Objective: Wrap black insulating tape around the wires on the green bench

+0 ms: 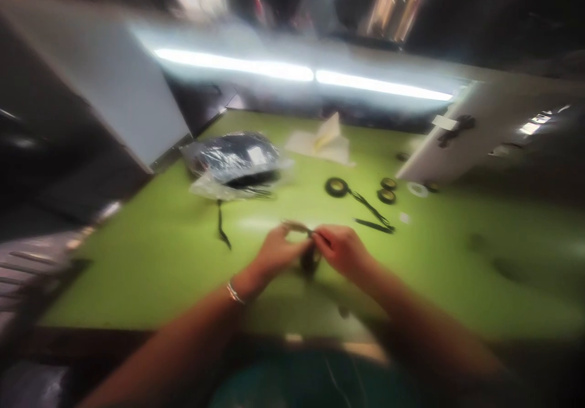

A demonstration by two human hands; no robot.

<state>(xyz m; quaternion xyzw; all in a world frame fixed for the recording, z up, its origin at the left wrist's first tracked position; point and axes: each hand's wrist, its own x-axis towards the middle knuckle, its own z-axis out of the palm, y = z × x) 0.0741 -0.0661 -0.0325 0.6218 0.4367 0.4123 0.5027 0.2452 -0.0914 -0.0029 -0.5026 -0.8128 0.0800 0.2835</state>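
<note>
My left hand [280,252] and my right hand [340,248] meet over the near middle of the green table. Both are closed, with thumbs and fingers pinching a small dark piece [310,261] that hangs between them. Blur hides what kind of thing it is; it looks like a black strip or loop. A bracelet circles my left wrist. Beyond my right hand lie a black roll [337,187] with a yellowish centre, a bundle of black cord [369,205] and a slim black stick-like tool [375,225].
A clear plastic bag [237,159] with dark contents lies at back left, a short black strap [222,228] before it. Folded paper [322,143] lies behind. Two small black rolls [386,196] and a white ring [417,189] are near the right-hand panel [439,136]. Another panel [137,103] stands left.
</note>
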